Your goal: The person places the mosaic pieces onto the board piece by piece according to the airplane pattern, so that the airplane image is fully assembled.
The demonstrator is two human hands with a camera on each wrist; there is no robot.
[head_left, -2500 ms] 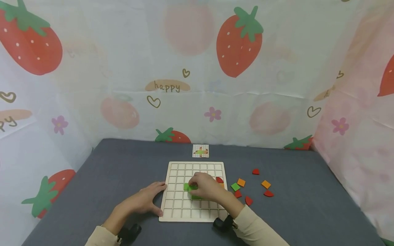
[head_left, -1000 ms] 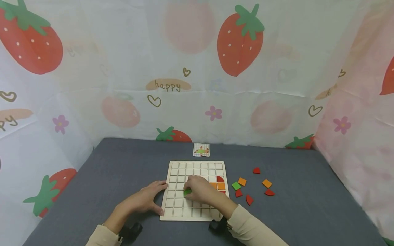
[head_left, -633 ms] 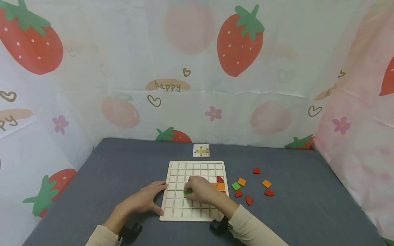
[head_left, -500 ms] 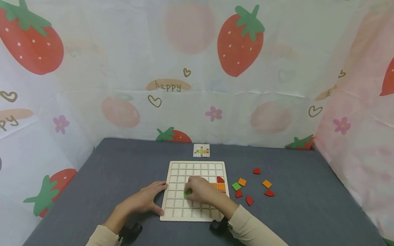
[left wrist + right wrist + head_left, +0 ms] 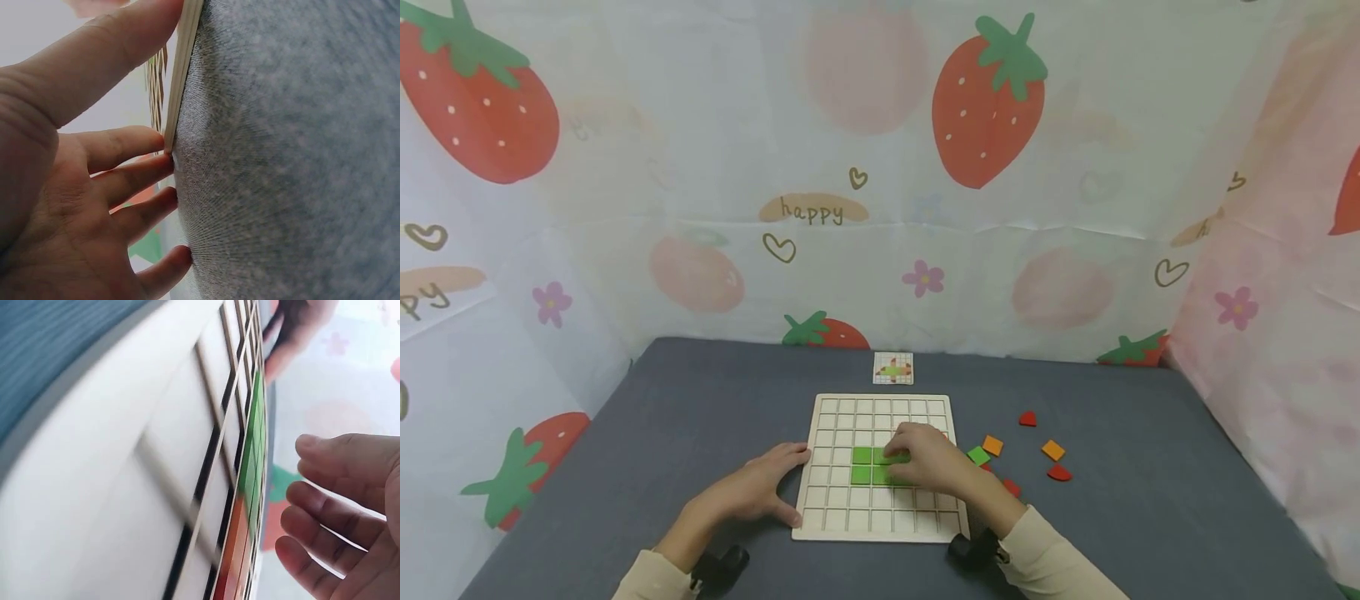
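A pale wooden grid board (image 5: 831,521) lies on the dark grey cloth, with green square tiles (image 5: 861,475) set in its middle cells. My left hand (image 5: 752,489) rests at the board's left side; in the left wrist view its straight thumb and fingers touch the board's edge (image 5: 180,81). Over the right part of the board hovers my right hand (image 5: 931,460), hiding some tiles. The right wrist view shows its loosely bent fingers (image 5: 309,512) holding nothing, apart from the row of green tiles (image 5: 251,456) with orange tiles (image 5: 234,534) and red nearer the camera.
Right of the board lie a loose green square (image 5: 978,456), orange squares (image 5: 1053,451) and several red rounded pieces (image 5: 1059,473). A small patterned card (image 5: 892,368) sits behind the board. Strawberry-printed curtains (image 5: 880,167) enclose the table.
The right hand has drawn back to the right from the green tiles, uncovering them on the board. It now hides the orange and red tiles there. The left hand stays put.
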